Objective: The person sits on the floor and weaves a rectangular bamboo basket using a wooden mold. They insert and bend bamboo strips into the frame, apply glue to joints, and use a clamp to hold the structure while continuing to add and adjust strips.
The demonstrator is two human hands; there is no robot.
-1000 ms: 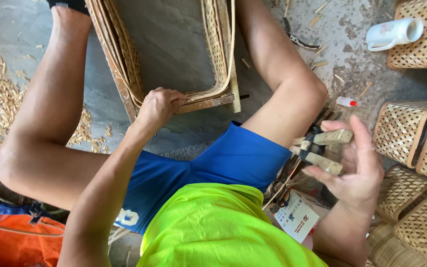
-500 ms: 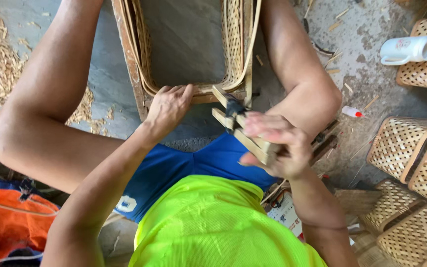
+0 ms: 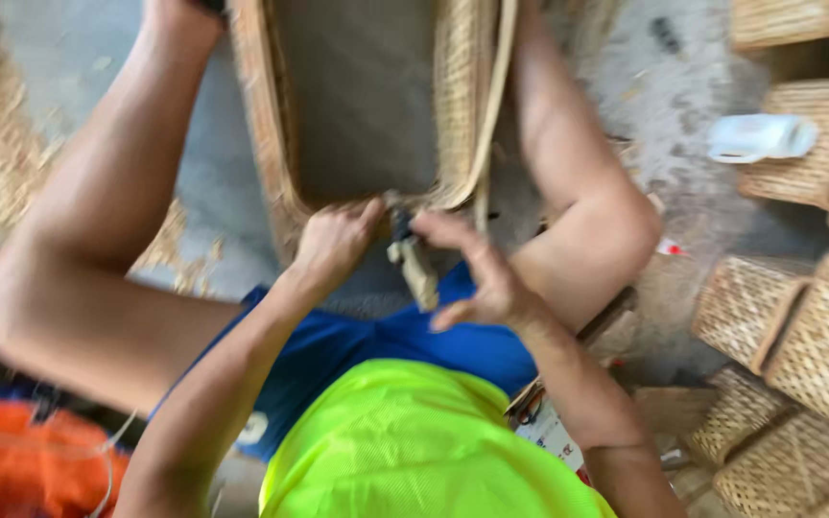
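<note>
Left hand (image 3: 333, 245) grips basket rim (image 3: 285, 206); right hand (image 3: 477, 273) holds wooden-handled tool (image 3: 413, 261) beside it.

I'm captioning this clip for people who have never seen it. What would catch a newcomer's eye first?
Most striking is the woven basket frame at top centre, held between the person's bare legs, with both hands meeting at its near edge. The left hand grips the rim while the right hand holds a pale wooden-handled tool against it. Next come the neon yellow shirt at the bottom and the finished woven baskets stacked at right.
</note>
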